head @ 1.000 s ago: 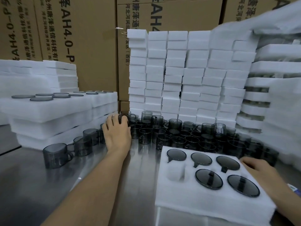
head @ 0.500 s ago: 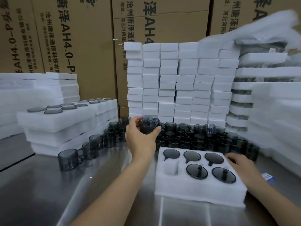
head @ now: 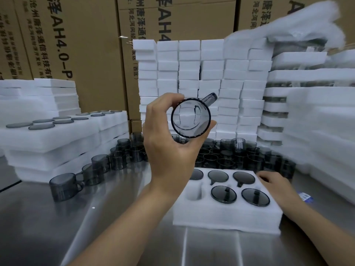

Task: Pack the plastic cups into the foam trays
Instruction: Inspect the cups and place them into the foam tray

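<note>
Resting the right hand [head: 276,184] loosely flat on the far right corner of the foam tray [head: 226,217]. Gripping a smoky plastic cup [head: 191,118] in the raised left hand [head: 167,148], curled round its wall, handle jutting up-right, clear of the tray. Beyond, loose cups [head: 230,156] crowding the steel table [head: 96,227].

We log two entries: left hand [head: 167,150] on bare left forearm [head: 132,217]; right hand [head: 276,186] on bare right forearm [head: 317,229].

The shiny metal surface [head: 119,217] carries a white foam tray [head: 226,217] near the front, a crowd of smoky plastic cups [head: 226,158] behind it — and stacked foam trays [head: 48,143] at left.
</note>
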Action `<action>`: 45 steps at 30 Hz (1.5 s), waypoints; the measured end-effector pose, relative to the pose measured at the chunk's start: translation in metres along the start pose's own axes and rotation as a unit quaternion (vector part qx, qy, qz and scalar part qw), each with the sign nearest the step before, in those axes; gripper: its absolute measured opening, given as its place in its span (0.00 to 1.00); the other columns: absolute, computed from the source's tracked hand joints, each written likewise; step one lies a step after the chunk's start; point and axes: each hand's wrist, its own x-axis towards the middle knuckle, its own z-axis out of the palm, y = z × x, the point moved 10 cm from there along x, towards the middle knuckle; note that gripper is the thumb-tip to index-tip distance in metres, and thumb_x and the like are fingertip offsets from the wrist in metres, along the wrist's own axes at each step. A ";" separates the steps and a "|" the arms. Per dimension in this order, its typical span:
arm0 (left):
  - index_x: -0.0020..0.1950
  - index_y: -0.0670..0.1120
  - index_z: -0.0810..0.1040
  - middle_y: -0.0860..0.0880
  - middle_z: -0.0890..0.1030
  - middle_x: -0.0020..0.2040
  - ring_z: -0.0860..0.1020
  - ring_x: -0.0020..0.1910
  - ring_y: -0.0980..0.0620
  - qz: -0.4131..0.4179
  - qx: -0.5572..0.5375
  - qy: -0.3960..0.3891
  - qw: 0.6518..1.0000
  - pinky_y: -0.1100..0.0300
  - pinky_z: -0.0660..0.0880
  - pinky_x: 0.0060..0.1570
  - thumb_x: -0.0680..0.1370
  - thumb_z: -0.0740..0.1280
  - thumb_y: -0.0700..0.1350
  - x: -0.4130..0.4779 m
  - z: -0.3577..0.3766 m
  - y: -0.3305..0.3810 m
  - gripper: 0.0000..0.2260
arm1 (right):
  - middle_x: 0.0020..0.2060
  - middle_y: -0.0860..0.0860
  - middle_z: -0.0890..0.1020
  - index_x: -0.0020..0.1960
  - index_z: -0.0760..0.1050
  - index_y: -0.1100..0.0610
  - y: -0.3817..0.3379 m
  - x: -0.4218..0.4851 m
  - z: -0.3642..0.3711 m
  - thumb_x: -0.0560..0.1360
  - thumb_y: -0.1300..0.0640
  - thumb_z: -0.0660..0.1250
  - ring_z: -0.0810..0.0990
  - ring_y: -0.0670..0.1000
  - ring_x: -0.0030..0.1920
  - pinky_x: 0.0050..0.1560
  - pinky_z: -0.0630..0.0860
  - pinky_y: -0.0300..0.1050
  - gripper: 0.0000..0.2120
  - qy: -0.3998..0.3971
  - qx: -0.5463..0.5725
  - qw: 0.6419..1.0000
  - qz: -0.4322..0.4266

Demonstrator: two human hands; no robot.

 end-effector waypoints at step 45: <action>0.51 0.45 0.84 0.56 0.81 0.35 0.66 0.25 0.57 -0.705 -0.411 -0.111 0.566 0.62 0.55 0.31 0.77 0.64 0.75 -0.091 0.066 -0.088 0.32 | 0.35 0.58 0.83 0.40 0.78 0.64 0.006 0.007 0.004 0.83 0.56 0.66 0.77 0.55 0.38 0.40 0.69 0.49 0.16 -0.006 0.013 1.000 -0.007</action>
